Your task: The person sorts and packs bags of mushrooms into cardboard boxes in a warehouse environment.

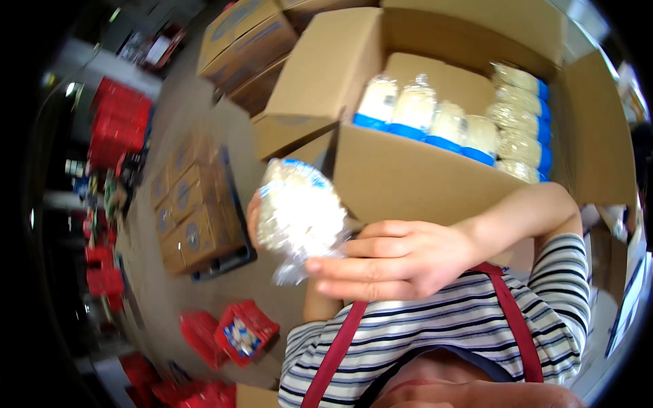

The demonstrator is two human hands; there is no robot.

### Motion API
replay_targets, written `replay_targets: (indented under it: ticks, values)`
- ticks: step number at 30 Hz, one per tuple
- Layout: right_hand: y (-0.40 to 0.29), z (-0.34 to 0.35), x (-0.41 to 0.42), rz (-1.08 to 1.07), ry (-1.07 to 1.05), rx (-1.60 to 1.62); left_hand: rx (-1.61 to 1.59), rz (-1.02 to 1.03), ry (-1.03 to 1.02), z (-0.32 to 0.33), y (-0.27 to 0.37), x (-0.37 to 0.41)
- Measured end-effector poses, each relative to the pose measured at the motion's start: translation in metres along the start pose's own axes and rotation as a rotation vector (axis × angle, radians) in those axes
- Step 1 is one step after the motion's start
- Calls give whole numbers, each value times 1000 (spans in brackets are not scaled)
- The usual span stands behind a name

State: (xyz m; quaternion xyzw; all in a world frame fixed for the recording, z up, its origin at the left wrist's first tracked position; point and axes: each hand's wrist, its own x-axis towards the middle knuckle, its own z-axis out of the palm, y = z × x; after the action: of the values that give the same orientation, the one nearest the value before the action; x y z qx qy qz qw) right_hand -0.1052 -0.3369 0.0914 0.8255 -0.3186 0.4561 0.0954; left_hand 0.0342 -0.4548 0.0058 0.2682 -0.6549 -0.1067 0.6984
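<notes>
A clear plastic bag of pale food, likely enoki mushrooms (pixel 301 214), is held up in front of my chest. It has a blue band at its upper end, and its loose plastic tail hangs at the lower end. My left hand (pixel 253 219) grips the bag from its left side, mostly hidden behind it. Across the tail lie the straight fingers of my right hand (pixel 393 260); its thumb is out of sight. Beyond my right forearm stands an open cardboard box (pixel 418 178), holding a row of similar bags (pixel 416 109) along its near wall and a stack of them (pixel 520 122) at its right.
Closed cardboard cartons (pixel 250 46) are stacked behind the open box. More cartons (pixel 194 219) sit on a dark pallet or cart on the floor to the left. Red crates (pixel 247 331), one with blue-and-white packs, rest at lower left. Further red crates (pixel 120 122) stand far left.
</notes>
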Motion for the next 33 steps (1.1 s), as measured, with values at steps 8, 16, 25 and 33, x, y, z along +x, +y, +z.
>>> replay_targets:
  ticks: [8, 16, 25, 33]
  values:
    - [0, -62, -38, 466, 227, -70, -508, -359, -675, 50, 21, 20]
    - [-113, -87, -99, 894, 756, -121, -1204, -411, -1933, 150, 124, 26]
    - [-291, -84, -209, 1462, 1716, -495, -1342, 492, -1892, 195, 238, -59]
    - [-544, -89, -399, 2187, 903, -1650, -786, 955, -1457, 210, 218, -85]
